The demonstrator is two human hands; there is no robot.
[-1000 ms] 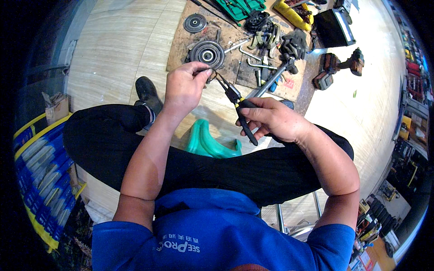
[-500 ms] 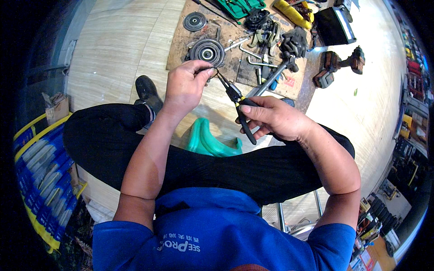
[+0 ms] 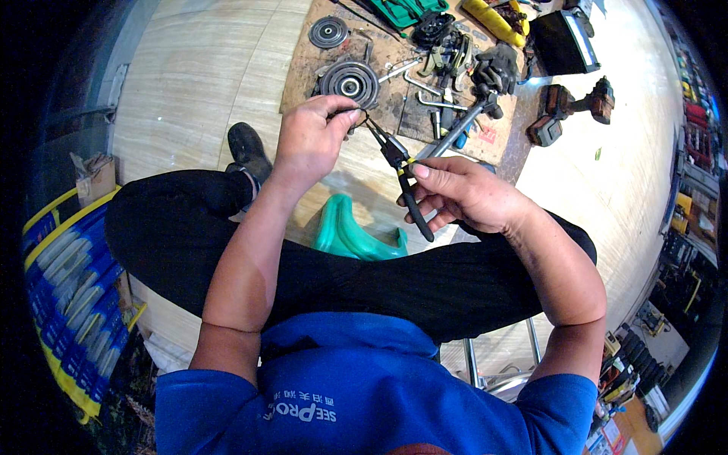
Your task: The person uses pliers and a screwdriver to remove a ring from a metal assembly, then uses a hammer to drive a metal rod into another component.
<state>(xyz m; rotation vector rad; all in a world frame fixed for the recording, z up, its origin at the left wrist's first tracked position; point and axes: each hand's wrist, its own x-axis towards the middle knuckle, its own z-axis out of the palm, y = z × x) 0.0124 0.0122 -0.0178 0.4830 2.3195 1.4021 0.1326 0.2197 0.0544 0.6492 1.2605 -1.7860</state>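
Observation:
My left hand (image 3: 309, 145) is closed in a pinch on a thin dark snap ring (image 3: 363, 117), mostly hidden by the thumb and fingers. Snap-ring pliers (image 3: 396, 153) with black and yellow handles are held in my right hand (image 3: 472, 194). Their slim tips point up and left and meet the ring beside my left thumb. Just beyond my left fingers lies a round grooved pulley (image 3: 350, 85) with a bearing at its centre. A smaller dark pulley (image 3: 328, 32) rests farther off to the left.
A stained cardboard sheet (image 3: 303, 72) carries hex keys, pullers, a black glove (image 3: 497, 68) and a long metal bar (image 3: 462, 129). To its right, a cordless impact wrench (image 3: 599, 100) lies on the floor. Between my legs is a green curved plastic piece (image 3: 341, 231).
The pliers and my right hand have shifted very slightly down and right. My left hand keeps its pinch at the pliers' tips, nearly unmoved.

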